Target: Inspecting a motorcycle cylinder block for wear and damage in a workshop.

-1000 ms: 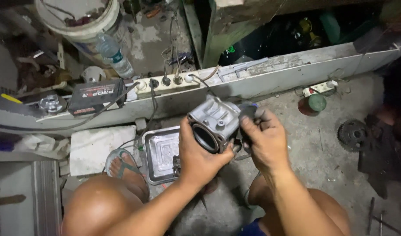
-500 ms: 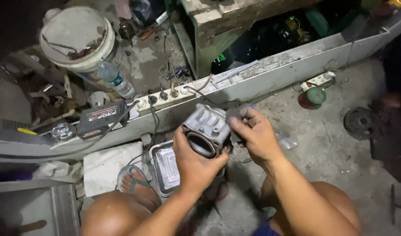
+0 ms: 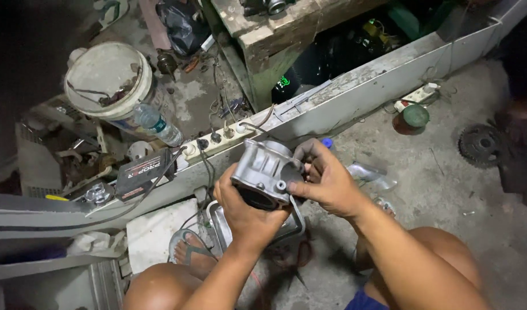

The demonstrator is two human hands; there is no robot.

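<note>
I hold a grey cast-metal engine cylinder (image 3: 265, 171) in front of me, above the floor. My left hand (image 3: 246, 209) grips it from below, fingers wrapped around its round bore end. My right hand (image 3: 326, 181) holds its right side, fingertips pressed on the casting's edge. Directly beneath the part lies a shallow metal tray (image 3: 220, 227), mostly hidden by my hands. My bare knees and a sandalled foot (image 3: 186, 250) show at the bottom.
A long grey metal beam (image 3: 355, 86) crosses the floor behind the part, with a power strip (image 3: 220, 143) on it. A white bucket (image 3: 105, 86), plastic bottle (image 3: 157, 125), black box (image 3: 143, 172), green-lidded can (image 3: 413, 117) and sprocket (image 3: 479, 144) lie around.
The view has shifted, so the scene sits lower and further right. Both hands have kept their grip and turned the cylinder slightly, its bore now facing more downward.
</note>
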